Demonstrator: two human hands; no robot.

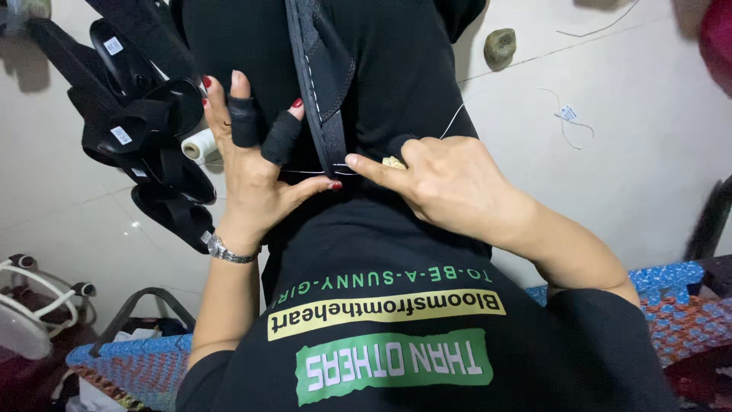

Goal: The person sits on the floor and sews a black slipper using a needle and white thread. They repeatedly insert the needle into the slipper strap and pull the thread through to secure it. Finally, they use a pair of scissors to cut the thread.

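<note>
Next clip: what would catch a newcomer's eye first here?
At centre, both hands meet on a black sandal sole held upright: the left hand, with black finger guards, braces it while the right hand pinches a white thread. A pile of black sandals lies at upper left.

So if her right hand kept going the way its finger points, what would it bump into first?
The right hand points left, so it would probably first meet the edge of the black sandal, then the left hand thumb just beyond. Depth is hard to judge.

Pale floor (625, 168) bears black sandals (145, 130), perhaps a stone (499, 46).
</note>
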